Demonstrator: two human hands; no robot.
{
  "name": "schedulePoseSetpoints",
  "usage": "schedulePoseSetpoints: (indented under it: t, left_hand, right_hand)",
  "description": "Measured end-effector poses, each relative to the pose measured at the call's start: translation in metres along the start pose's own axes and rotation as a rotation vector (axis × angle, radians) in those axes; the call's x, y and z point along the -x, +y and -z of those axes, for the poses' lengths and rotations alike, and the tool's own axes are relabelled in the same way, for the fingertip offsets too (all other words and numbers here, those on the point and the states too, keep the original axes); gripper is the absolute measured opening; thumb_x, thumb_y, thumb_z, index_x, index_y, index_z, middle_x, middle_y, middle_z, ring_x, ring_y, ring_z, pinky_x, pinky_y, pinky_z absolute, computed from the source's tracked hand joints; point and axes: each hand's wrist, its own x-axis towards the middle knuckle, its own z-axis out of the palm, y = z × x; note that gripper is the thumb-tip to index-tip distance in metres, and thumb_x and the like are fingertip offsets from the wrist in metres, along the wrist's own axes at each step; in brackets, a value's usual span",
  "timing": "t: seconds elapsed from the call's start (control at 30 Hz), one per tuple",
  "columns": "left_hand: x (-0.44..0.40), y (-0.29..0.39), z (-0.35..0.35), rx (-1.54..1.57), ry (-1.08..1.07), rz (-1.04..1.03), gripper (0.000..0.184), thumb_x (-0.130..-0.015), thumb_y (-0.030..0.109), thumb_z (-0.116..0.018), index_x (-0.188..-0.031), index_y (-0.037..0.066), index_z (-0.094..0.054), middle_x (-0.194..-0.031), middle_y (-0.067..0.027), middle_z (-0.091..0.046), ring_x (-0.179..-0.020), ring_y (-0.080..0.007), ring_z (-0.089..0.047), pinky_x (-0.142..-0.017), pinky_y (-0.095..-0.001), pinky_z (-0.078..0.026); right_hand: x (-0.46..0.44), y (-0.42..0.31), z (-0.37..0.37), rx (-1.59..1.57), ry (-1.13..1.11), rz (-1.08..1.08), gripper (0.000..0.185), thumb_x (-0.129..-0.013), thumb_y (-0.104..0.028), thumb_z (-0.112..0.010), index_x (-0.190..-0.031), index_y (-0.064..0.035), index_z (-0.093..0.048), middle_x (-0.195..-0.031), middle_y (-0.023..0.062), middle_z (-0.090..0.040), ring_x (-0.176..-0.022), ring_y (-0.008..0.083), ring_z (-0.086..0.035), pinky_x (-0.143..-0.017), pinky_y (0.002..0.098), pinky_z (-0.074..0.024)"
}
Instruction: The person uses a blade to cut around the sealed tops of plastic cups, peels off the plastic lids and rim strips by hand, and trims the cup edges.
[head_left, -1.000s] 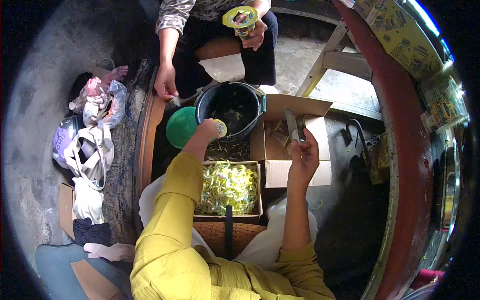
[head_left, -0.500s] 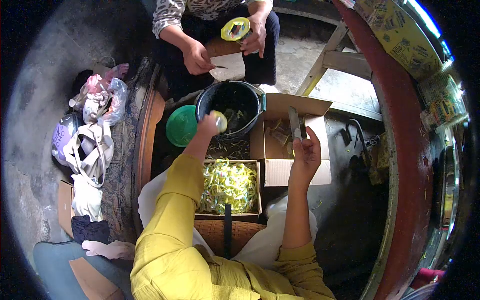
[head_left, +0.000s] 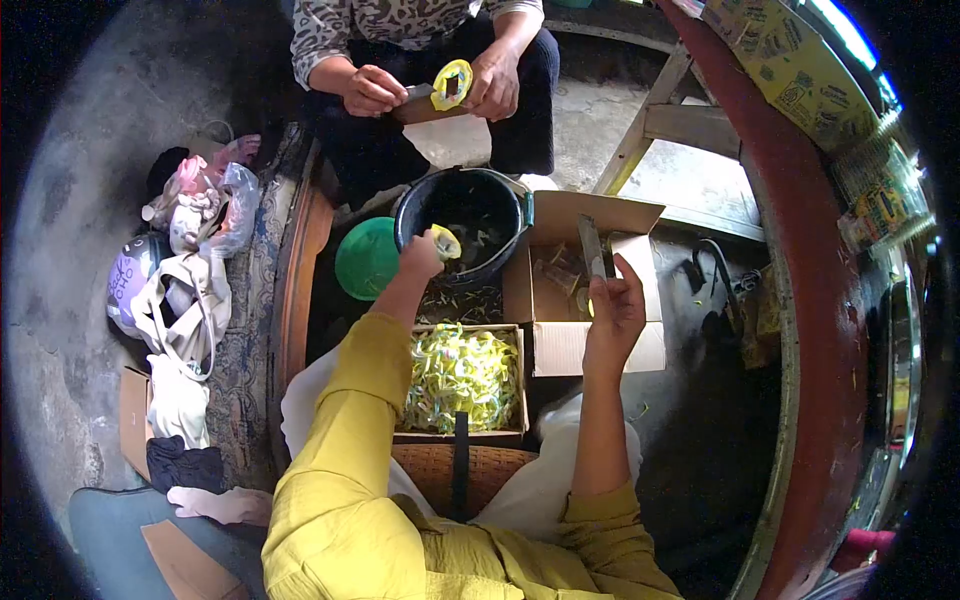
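My left hand (head_left: 420,258) is closed around a clear plastic cup with a yellow rim (head_left: 446,243), held at the near edge of a black bucket (head_left: 435,200). In my right hand (head_left: 617,303) is a knife (head_left: 590,240), its flat blade pointing up and away above an open cardboard box (head_left: 597,347). Inside that box lie some clear plastic pieces, partly hidden. Between my knees, a shallow carton (head_left: 522,400) is heaped with curled yellow strips (head_left: 460,380). My left fingertips are partly hidden behind the cup.
Opposite me sits a person whose hands (head_left: 493,82) hold a yellow-rimmed cup (head_left: 452,85) and a small blade (head_left: 417,92). A green round tub (head_left: 364,258) stands left of the bucket. Bags (head_left: 185,290) lie at left; a red-brown wooden edge (head_left: 835,300) runs along the right.
My left hand and cup have shifted slightly right and down, the cup now tilted differently. The other person's hands have come together, blade beside the cup. My right hand stays nearly still.
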Motion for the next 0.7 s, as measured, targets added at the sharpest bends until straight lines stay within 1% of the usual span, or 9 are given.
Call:
schedulePoseSetpoints:
  t: [0.03, 0.13, 0.3, 0.43, 0.53, 0.57, 0.6, 0.63, 0.7]
  left_hand:
    - [0.002, 0.001, 0.002, -0.218, -0.179, -0.039, 0.067, -0.051, 0.027, -0.079, -0.110, 0.010, -0.053, -0.109, -0.0124, -0.056, -0.099, -0.0269, -0.055, -0.080, -0.0368, -0.048]
    - [-0.002, -0.012, -0.003, -0.133, -0.315, -0.067, 0.071, -0.049, 0.028, -0.080, -0.111, 0.009, -0.052, -0.110, -0.0125, -0.055, -0.098, -0.0290, -0.055, -0.082, -0.0357, -0.047]
    - [0.027, -0.008, 0.011, 0.305, 0.104, 0.062, 0.086, -0.053, 0.047, -0.073, -0.111, -0.009, -0.043, -0.108, -0.0259, -0.051, -0.099, -0.0352, -0.052, -0.086, -0.0381, -0.042]
    - [0.035, -0.017, 0.005, 0.387, -0.028, -0.082, 0.089, -0.053, 0.046, -0.075, -0.113, -0.007, -0.037, -0.105, -0.0245, -0.052, -0.099, -0.0343, -0.053, -0.085, -0.0375, -0.042]
    - [0.050, -0.008, 0.012, 0.589, 0.101, -0.073, 0.084, -0.055, 0.040, -0.077, -0.113, -0.007, -0.037, -0.102, -0.0217, -0.054, -0.096, -0.0288, -0.055, -0.082, -0.0353, -0.044]
    - [0.074, 0.005, 0.043, 0.843, -0.047, -0.069, 0.074, -0.062, 0.030, -0.074, -0.115, -0.004, -0.036, -0.102, -0.0168, -0.053, -0.094, -0.0199, -0.054, -0.080, -0.0310, -0.044]
    - [0.084, 0.006, 0.050, 0.936, -0.055, -0.181, 0.070, -0.065, 0.027, -0.073, -0.115, -0.003, -0.035, -0.104, -0.0151, -0.053, -0.094, -0.0176, -0.053, -0.080, -0.0296, -0.044]
    - [0.090, 0.005, 0.055, 1.028, -0.066, -0.293, 0.066, -0.067, 0.024, -0.071, -0.116, -0.002, -0.035, -0.105, -0.0135, -0.052, -0.094, -0.0153, -0.052, -0.079, -0.0283, -0.044]
    - [0.110, 0.006, 0.070, 1.101, -0.063, -0.521, 0.059, -0.074, 0.018, -0.064, -0.121, 0.002, -0.032, -0.109, -0.0092, -0.048, -0.096, -0.0134, -0.049, -0.080, -0.0272, -0.043]
  right_hand:
    - [0.000, 0.000, -0.001, -0.001, -0.003, 0.003, 0.035, -0.076, -0.006, -0.063, -0.109, -0.0035, -0.054, -0.073, -0.0015, -0.051, -0.068, 0.0071, -0.046, -0.064, 0.0197, -0.0382]
    - [-0.001, -0.002, 0.000, -0.024, -0.016, 0.002, 0.035, -0.076, -0.005, -0.062, -0.110, -0.0036, -0.053, -0.074, -0.0013, -0.051, -0.067, 0.0071, -0.046, -0.065, 0.0195, -0.0380]
    - [0.002, -0.006, -0.003, -0.287, 0.034, -0.264, 0.038, -0.076, -0.003, -0.062, -0.112, -0.0045, -0.052, -0.074, -0.0024, -0.052, -0.066, 0.0055, -0.047, -0.062, 0.0191, -0.0374]
    - [0.005, -0.004, 0.001, -0.419, -0.004, -0.380, 0.042, -0.076, -0.003, -0.061, -0.116, -0.0044, -0.048, -0.076, -0.0006, -0.053, -0.067, 0.0069, -0.049, -0.060, 0.0203, -0.0378]
    - [0.006, -0.005, 0.000, -0.412, -0.037, -0.356, 0.043, -0.077, -0.003, -0.061, -0.117, -0.0020, -0.046, -0.078, 0.0007, -0.054, -0.068, 0.0077, -0.050, -0.059, 0.0205, -0.0379]
    - [0.005, -0.006, -0.002, -0.418, -0.033, -0.376, 0.044, -0.077, -0.003, -0.061, -0.117, -0.0011, -0.045, -0.078, 0.0010, -0.054, -0.068, 0.0078, -0.050, -0.059, 0.0204, -0.0380]
    - [0.005, -0.007, -0.002, -0.423, -0.029, -0.400, 0.044, -0.077, -0.003, -0.060, -0.118, -0.0002, -0.045, -0.079, 0.0014, -0.053, -0.069, 0.0080, -0.050, -0.058, 0.0203, -0.0380]
    - [0.004, -0.002, -0.003, -0.468, -0.023, -0.386, 0.041, -0.074, -0.001, -0.062, -0.113, 0.0021, -0.048, -0.090, 0.0060, -0.058, -0.080, 0.0131, -0.054, -0.072, 0.0232, -0.0421]
    - [0.008, -0.001, -0.001, -0.401, -0.121, -0.304, 0.037, -0.074, -0.002, -0.063, -0.109, 0.0026, -0.052, -0.091, 0.0067, -0.059, -0.082, 0.0140, -0.055, -0.075, 0.0241, -0.0421]
